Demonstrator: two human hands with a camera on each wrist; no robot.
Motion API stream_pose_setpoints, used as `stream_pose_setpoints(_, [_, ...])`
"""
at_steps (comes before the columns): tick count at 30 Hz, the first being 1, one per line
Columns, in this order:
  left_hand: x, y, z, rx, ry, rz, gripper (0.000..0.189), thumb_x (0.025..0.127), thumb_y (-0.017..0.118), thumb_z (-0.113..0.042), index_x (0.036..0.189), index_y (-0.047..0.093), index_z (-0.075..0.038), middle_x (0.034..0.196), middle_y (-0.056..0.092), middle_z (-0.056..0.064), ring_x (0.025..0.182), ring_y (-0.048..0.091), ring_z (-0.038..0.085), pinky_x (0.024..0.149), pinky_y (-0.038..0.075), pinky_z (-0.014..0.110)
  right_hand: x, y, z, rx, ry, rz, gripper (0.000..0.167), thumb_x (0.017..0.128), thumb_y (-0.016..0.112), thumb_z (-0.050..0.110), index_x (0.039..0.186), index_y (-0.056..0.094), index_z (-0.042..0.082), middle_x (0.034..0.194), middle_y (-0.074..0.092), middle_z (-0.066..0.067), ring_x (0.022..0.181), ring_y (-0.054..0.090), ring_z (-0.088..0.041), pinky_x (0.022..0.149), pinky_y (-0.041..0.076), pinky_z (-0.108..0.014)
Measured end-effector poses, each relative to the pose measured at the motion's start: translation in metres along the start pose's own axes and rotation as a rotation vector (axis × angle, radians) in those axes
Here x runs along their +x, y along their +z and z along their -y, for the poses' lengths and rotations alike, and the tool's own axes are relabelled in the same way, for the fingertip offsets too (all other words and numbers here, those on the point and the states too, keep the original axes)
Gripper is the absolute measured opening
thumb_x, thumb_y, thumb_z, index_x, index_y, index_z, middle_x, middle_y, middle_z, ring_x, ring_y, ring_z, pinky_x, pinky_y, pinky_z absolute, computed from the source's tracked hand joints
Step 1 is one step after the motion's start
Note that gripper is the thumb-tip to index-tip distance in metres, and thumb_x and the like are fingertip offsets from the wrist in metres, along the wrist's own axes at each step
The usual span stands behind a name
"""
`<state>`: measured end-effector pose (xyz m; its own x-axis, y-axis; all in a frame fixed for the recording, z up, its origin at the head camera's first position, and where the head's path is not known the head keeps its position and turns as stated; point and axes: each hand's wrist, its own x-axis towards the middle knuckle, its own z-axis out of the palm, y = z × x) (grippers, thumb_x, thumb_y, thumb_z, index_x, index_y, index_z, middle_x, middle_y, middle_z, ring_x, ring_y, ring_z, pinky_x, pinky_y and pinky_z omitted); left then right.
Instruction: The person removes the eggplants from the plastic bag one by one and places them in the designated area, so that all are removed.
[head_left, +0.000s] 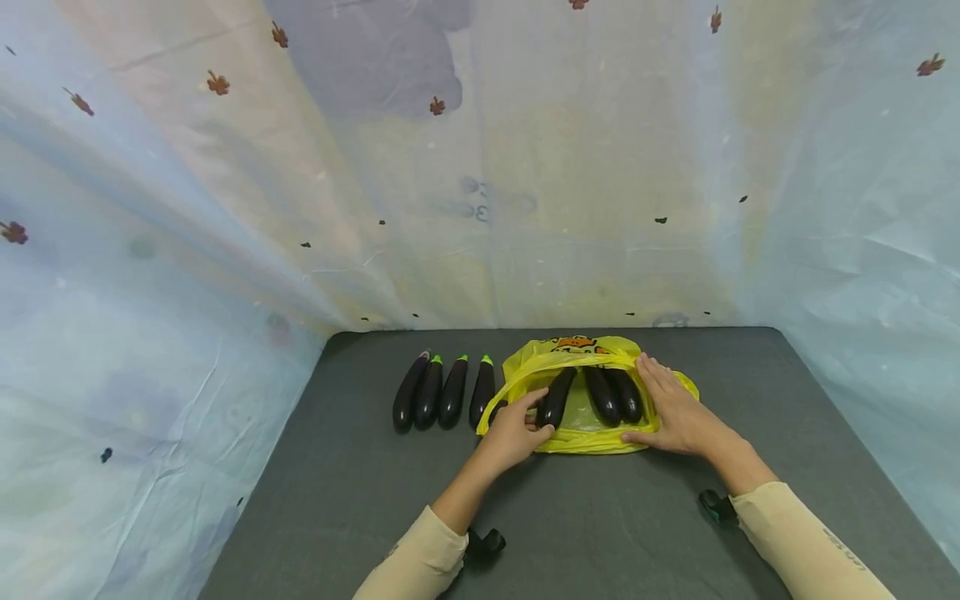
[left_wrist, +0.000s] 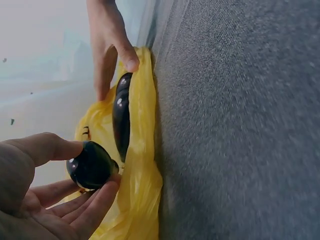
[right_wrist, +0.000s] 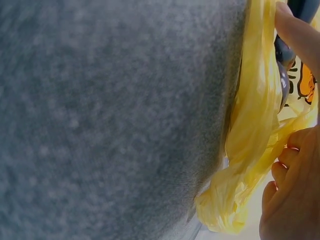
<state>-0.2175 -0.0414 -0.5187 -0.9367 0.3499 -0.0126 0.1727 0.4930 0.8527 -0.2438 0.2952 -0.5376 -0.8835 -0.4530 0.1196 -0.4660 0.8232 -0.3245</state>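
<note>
My left hand (head_left: 512, 435) holds a dark purple eggplant (head_left: 557, 398) between thumb and fingers, at the mouth of a yellow plastic bag (head_left: 585, 443). In the left wrist view the rounded end of that eggplant (left_wrist: 90, 167) faces the camera. Inside the bag, toward its right side, two more eggplants (head_left: 603, 397) lie side by side. My right hand (head_left: 678, 417) rests against the bag's right side, fingers extended along the far rim and thumb at the near rim, spreading the mouth. The right wrist view shows the thumb (right_wrist: 297, 32) over the bag's edge.
Left of the bag, several eggplants (head_left: 452, 392) with green or purplish stem ends lie in a row on the grey table (head_left: 360, 508). The nearest one (head_left: 482, 392) lies close beside the bag. A patterned pale curtain (head_left: 555, 275) hangs behind the table and along both sides.
</note>
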Motion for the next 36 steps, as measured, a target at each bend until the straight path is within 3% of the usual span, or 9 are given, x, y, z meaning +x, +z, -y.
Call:
stream_pose_setpoints(3, [-0.006, -0.005, 0.0, -0.005, 0.011, 0.014, 0.066, 0.102, 0.076, -0.016, 0.162, 0.05, -0.016, 0.158, 0.055, 0.017, 0.121, 0.071, 0.032, 0.078, 0.063, 0.035, 0.0, 0.0, 0.0, 0.004, -0.002, -0.003, 0.134, 0.085, 0.084, 0.066, 0.17, 0.008, -0.004, 0.176, 0.006, -0.029, 0.162, 0.011, -0.051, 0.13, 0.013, -0.064])
stream_pose_setpoints(9, [-0.016, -0.013, 0.0, 0.034, 0.019, 0.022, 0.066, 0.102, 0.074, -0.019, 0.163, 0.049, -0.019, 0.159, 0.055, 0.011, 0.124, 0.07, 0.031, 0.094, 0.062, 0.041, 0.0, 0.0, 0.001, 0.012, 0.005, 0.005, 0.134, 0.085, 0.083, 0.066, 0.171, 0.005, -0.003, 0.176, 0.006, -0.029, 0.162, 0.01, -0.05, 0.13, 0.012, -0.063])
stream_pose_setpoints(13, [-0.022, -0.019, 0.002, 0.01, 0.03, 0.03, 0.066, 0.103, 0.074, -0.018, 0.164, 0.048, -0.019, 0.16, 0.053, 0.011, 0.126, 0.069, 0.033, 0.098, 0.06, 0.045, 0.0, 0.0, 0.0, 0.006, 0.005, -0.004, 0.134, 0.085, 0.083, 0.066, 0.171, 0.007, -0.003, 0.177, 0.007, -0.029, 0.162, 0.011, -0.05, 0.13, 0.013, -0.063])
stream_pose_setpoints(36, [-0.054, -0.062, 0.004, -0.025, 0.058, 0.036, 0.065, 0.104, 0.075, -0.019, 0.163, 0.049, -0.021, 0.156, 0.056, 0.015, 0.13, 0.066, 0.032, 0.106, 0.056, 0.047, -0.002, -0.001, 0.004, 0.004, -0.015, -0.015, 0.131, 0.086, 0.083, 0.065, 0.17, 0.01, -0.005, 0.175, 0.01, -0.032, 0.161, 0.014, -0.052, 0.127, 0.017, -0.067])
